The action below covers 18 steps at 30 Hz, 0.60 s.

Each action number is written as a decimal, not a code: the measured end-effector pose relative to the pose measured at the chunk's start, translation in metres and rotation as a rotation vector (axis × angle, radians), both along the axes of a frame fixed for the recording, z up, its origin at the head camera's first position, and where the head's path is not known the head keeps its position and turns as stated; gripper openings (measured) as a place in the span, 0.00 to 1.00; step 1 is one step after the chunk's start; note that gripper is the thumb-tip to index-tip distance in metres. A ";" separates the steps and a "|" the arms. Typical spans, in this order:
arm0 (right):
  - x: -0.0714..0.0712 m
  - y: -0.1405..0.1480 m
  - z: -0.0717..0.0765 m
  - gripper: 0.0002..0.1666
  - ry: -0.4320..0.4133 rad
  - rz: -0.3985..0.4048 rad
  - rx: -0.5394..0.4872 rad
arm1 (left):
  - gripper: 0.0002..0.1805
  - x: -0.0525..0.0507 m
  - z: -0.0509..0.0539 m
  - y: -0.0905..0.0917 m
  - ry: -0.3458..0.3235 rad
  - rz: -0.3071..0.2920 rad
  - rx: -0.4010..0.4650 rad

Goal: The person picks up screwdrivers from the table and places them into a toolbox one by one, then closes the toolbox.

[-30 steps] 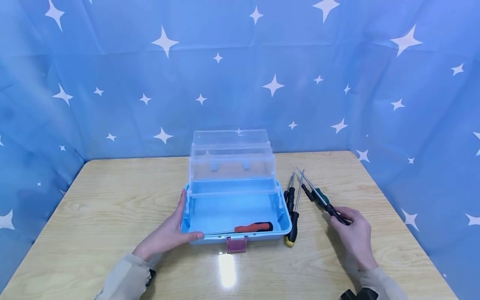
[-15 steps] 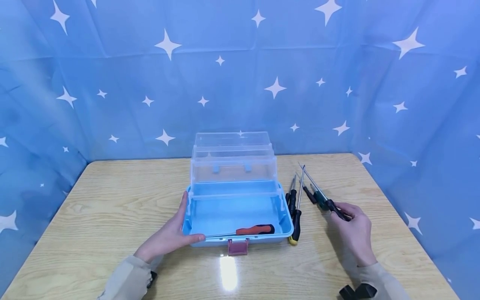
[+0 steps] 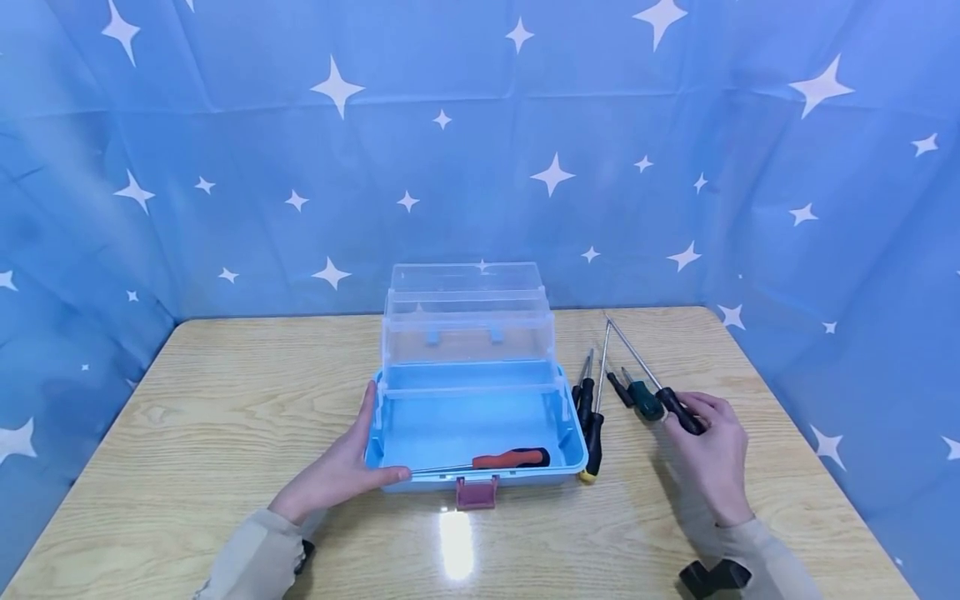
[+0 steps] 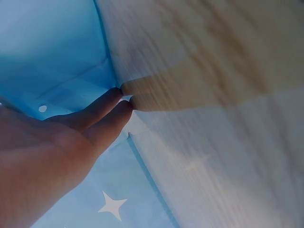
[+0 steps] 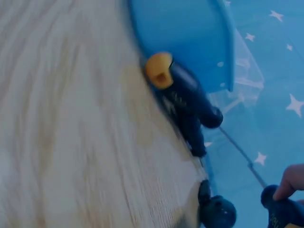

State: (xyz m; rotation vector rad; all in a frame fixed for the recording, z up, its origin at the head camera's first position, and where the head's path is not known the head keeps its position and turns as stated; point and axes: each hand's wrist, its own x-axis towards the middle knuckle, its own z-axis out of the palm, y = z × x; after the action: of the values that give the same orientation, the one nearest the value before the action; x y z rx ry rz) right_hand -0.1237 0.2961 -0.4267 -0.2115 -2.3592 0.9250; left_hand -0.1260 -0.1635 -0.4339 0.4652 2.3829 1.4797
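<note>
Blue cloth printed with white stars hangs behind and beside a pale wood-grain desk. To the right of the blue box, well apart from it, the right hand holds a long screwdriver by its black handle, the fingers drawn narrow around the grip. Its shaft slants away from the person and back toward the box's side. In the head view its tip meets the tip of a yellow-ended screwdriver; whether they touch cannot be told. That second tool lies just beside the box's right wall, handle toward the person. Farther back along the same wall are a black-handled screwdriver and another dark handle, partly hidden. Farther right of the box, near the held tool, lie a dark green screwdriver and a small black tool.

At the box's front left corner rests the left hand, thumb on the front rim, fingers stretched along the left wall, thumb and fingers wide apart. Inside the box, along its front wall, lies a red-and-black screwdriver, shaft pointing left. A purple clasp hangs at the box's front, and a clear lid stands raised at its back. Pale sleeves show on both arms.
</note>
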 end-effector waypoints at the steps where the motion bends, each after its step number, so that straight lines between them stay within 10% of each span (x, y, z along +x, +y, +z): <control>1: -0.001 0.000 0.000 0.16 0.022 0.004 0.020 | 0.67 0.000 0.000 0.000 0.001 0.000 0.000; 18: 0.000 0.000 0.007 0.15 0.048 0.049 0.008 | 0.67 0.000 0.000 0.000 -0.006 0.005 0.008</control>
State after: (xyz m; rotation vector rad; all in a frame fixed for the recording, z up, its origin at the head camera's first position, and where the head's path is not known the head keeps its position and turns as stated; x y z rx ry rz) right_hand -0.1236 0.2963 -0.4194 -0.1276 -2.3328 0.9333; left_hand -0.1259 -0.1631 -0.4343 0.4565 2.3763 1.4908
